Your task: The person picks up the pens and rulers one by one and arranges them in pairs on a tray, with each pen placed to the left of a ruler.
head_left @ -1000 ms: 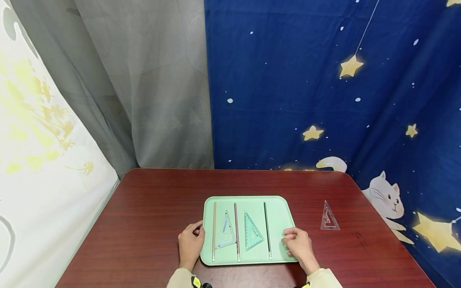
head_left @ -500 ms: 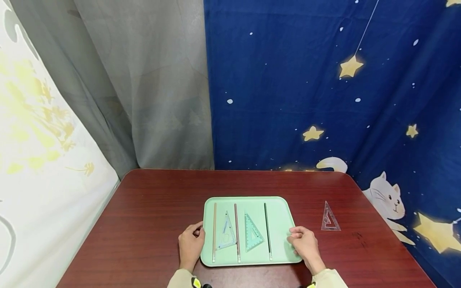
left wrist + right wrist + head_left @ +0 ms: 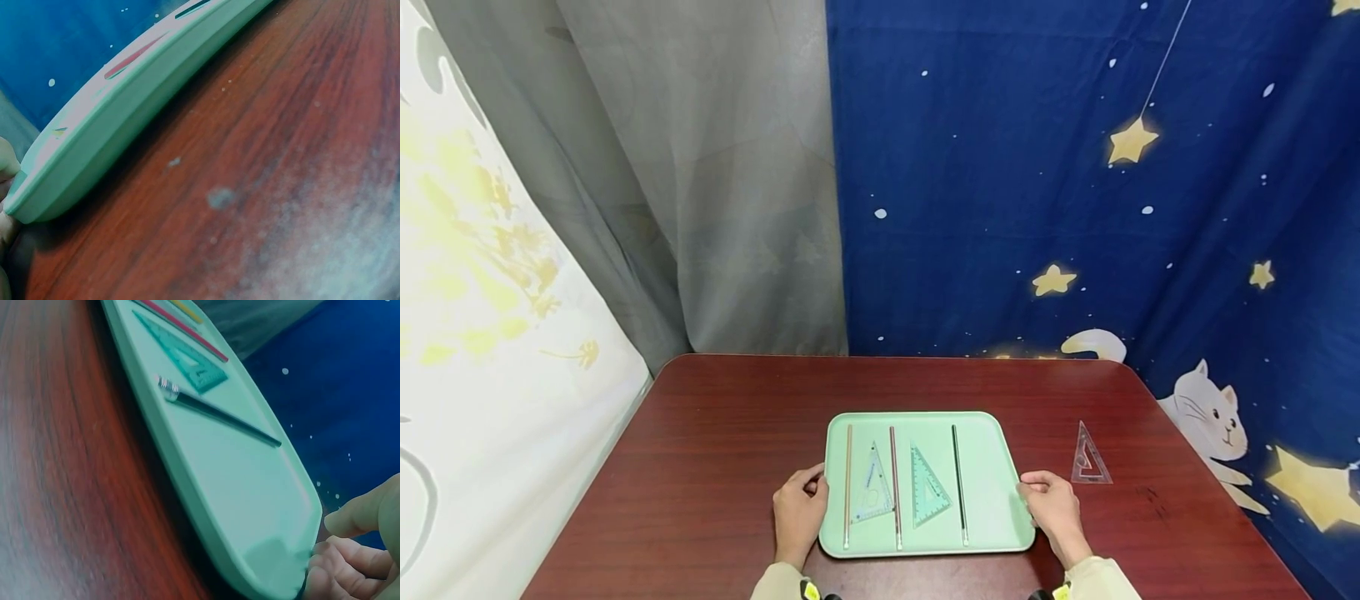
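Observation:
A light green tray point(image 3: 996, 525) lies on the table in the head view. On it are an orange pencil point(image 3: 848, 487), a clear set square point(image 3: 872, 492), a red pencil point(image 3: 896, 487), a green set square point(image 3: 928, 492) and a black pencil point(image 3: 959, 487). My left hand point(image 3: 800, 512) grips the tray's left rim; its left wrist view shows fingers above and below the rim. My right hand point(image 3: 1054, 510) is at the tray's right edge. In the right wrist view its fingertips point(image 3: 320, 575) meet the outer rim, with the upper digit apart from the rim.
Another clear set square point(image 3: 1089, 457) lies on the dark red wooden table point(image 3: 737, 417), right of the tray. Behind the table hang a grey curtain point(image 3: 752, 208) and a blue curtain with stars point(image 3: 970, 208). A white printed cloth point(image 3: 497, 333) hangs at left.
My right hand has moved right, from above the tray's right part to its outer edge. The left hand stays at the left rim, and the things on the tray keep their places.

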The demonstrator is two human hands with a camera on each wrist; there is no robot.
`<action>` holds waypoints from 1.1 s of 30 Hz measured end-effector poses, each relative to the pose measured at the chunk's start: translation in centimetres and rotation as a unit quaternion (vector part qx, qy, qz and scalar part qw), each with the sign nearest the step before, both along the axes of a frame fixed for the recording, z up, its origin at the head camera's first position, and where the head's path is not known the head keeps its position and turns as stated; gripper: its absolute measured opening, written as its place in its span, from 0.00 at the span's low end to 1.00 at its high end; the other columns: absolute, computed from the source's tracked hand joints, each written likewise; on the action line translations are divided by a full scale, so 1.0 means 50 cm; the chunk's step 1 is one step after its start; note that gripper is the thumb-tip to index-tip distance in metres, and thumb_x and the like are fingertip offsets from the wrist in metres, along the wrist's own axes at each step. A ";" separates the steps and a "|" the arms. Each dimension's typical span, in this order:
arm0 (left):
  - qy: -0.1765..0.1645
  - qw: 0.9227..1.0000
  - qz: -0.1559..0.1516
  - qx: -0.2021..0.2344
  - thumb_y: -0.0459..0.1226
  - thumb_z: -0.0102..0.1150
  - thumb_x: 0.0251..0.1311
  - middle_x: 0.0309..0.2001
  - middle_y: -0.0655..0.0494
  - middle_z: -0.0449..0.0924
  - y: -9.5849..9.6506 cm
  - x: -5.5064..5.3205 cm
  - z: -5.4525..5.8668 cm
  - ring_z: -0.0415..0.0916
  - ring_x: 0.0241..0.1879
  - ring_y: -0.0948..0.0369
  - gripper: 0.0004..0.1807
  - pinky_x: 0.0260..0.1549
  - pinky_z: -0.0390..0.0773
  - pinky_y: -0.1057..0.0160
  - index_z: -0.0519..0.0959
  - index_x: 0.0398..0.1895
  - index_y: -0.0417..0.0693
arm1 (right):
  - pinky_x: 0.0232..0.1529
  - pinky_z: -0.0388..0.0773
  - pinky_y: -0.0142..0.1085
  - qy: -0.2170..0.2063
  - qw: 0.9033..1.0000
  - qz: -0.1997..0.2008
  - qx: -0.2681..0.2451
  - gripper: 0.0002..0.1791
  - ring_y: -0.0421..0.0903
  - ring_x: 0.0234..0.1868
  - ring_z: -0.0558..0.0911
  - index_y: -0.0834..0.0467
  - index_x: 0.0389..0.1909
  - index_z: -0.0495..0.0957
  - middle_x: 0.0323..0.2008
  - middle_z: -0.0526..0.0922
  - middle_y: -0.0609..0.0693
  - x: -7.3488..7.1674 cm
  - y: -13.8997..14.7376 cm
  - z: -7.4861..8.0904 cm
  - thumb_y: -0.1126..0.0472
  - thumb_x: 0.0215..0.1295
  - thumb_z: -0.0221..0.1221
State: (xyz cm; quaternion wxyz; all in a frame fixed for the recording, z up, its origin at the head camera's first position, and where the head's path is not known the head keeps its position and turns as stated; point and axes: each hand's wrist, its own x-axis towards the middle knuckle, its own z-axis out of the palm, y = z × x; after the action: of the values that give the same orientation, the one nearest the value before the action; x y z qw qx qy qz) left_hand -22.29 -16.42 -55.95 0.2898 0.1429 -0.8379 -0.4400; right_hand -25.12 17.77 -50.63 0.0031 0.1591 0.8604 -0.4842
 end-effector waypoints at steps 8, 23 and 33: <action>-0.013 1.000 -0.001 -0.003 0.29 0.61 0.47 0.23 0.62 0.78 0.002 -0.001 -0.001 0.69 0.21 0.71 0.11 0.22 0.69 0.70 0.85 0.34 0.47 | 0.18 0.73 0.35 0.007 1.000 -0.015 0.011 0.15 0.41 0.21 0.76 0.67 0.40 0.77 0.26 0.80 0.52 -0.003 0.035 -0.012 0.61 0.56 0.55; -0.011 1.000 0.001 -0.003 0.29 0.61 0.46 0.23 0.62 0.78 0.000 -0.001 -0.002 0.69 0.21 0.70 0.11 0.22 0.69 0.70 0.85 0.34 0.47 | 0.21 0.70 0.36 0.051 0.993 -0.077 0.072 0.15 0.44 0.21 0.74 0.68 0.37 0.76 0.27 0.80 0.56 -0.024 0.072 -0.025 0.61 0.52 0.59; -0.011 1.000 -0.002 -0.006 0.30 0.60 0.48 0.22 0.63 0.78 0.002 0.003 0.001 0.69 0.21 0.70 0.10 0.22 0.70 0.70 0.85 0.34 0.48 | 0.38 0.67 0.51 0.038 0.987 -0.100 0.120 0.19 0.60 0.41 0.74 0.67 0.40 0.74 0.38 0.76 0.66 -0.036 0.089 -0.015 0.60 0.49 0.60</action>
State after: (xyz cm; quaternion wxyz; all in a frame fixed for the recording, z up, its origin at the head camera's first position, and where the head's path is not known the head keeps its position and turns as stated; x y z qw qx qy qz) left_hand -22.14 -16.34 -55.89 0.2802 0.1445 -0.8441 -0.4338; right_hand -26.94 22.20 -51.41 -0.0974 0.2246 0.8915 -0.3811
